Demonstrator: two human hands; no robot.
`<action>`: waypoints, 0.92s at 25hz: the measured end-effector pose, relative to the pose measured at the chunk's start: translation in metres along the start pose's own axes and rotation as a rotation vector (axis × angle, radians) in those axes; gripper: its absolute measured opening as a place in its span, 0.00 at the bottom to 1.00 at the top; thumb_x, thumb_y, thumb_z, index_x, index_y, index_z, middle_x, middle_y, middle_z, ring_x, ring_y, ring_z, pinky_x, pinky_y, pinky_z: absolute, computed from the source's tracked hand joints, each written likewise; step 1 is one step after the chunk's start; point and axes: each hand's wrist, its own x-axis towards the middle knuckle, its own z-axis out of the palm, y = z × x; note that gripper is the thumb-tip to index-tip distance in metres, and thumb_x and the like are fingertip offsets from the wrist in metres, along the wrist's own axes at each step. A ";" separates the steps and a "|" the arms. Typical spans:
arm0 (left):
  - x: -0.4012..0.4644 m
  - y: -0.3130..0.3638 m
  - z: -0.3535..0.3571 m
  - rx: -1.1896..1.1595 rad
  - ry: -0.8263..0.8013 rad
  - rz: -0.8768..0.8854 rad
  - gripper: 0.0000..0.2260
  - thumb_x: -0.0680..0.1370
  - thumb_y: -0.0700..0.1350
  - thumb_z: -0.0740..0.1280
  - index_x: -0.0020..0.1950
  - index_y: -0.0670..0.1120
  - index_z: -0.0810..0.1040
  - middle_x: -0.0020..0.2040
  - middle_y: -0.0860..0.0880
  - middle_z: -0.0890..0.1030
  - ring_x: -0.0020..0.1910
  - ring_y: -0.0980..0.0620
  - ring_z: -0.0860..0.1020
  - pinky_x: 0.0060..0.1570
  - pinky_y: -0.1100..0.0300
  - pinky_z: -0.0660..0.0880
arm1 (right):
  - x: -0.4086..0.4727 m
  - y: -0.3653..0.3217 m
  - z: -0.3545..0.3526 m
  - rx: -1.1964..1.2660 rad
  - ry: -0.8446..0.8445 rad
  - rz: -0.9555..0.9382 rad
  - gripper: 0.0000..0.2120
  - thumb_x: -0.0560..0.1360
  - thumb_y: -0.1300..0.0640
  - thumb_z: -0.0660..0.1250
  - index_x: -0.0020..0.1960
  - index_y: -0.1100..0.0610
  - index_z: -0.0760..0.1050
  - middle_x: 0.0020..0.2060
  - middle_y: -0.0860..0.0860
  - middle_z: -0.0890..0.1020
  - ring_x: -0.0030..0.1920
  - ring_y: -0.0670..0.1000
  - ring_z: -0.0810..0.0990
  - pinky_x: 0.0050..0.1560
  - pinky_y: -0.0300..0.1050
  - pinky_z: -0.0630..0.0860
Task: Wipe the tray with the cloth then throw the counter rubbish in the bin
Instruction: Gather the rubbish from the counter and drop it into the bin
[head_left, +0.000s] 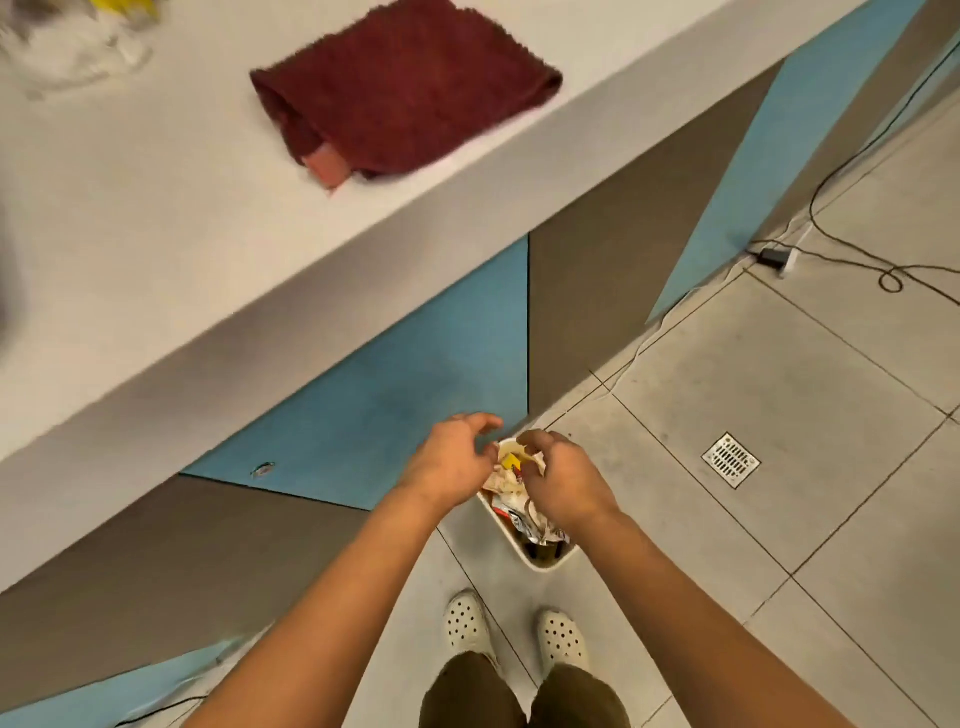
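Note:
I look down at a small white bin (545, 564) on the floor, filled with crumpled wrappers and paper rubbish (511, 475). Both my hands hover right over its mouth. My left hand (452, 462) has loosely spread fingers and holds nothing. My right hand (563, 480) curls its fingers down over the top of the rubbish; whether it still grips a piece is hidden. The dark red cloth (405, 88) lies folded on the white counter (156, 234), near its edge. The tray is out of view.
Blurred clear plastic and something yellow (78, 47) lie at the counter's far left. The bin stands against the blue and grey counter front (395, 374). A floor drain (731, 460) and a black cable with plug (779, 257) lie to the right. My feet stand just behind the bin.

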 end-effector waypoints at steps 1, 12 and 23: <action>-0.018 0.013 -0.017 -0.059 0.049 0.005 0.15 0.77 0.43 0.64 0.64 0.51 0.75 0.62 0.50 0.76 0.52 0.51 0.77 0.59 0.60 0.71 | -0.010 -0.019 -0.017 -0.007 0.019 -0.054 0.17 0.77 0.60 0.60 0.65 0.54 0.71 0.61 0.53 0.75 0.59 0.54 0.76 0.58 0.43 0.71; -0.146 0.097 -0.181 -0.413 0.535 0.120 0.12 0.77 0.41 0.65 0.60 0.48 0.77 0.54 0.53 0.78 0.42 0.54 0.76 0.45 0.67 0.69 | -0.068 -0.190 -0.147 0.049 0.190 -0.513 0.13 0.76 0.59 0.62 0.60 0.54 0.74 0.53 0.50 0.78 0.44 0.50 0.76 0.48 0.46 0.76; -0.182 0.028 -0.317 -0.567 0.751 0.107 0.11 0.77 0.41 0.64 0.58 0.48 0.78 0.54 0.52 0.77 0.41 0.55 0.76 0.35 0.73 0.70 | -0.038 -0.353 -0.112 0.042 0.141 -0.726 0.11 0.75 0.61 0.61 0.56 0.56 0.77 0.47 0.48 0.78 0.40 0.52 0.76 0.47 0.43 0.74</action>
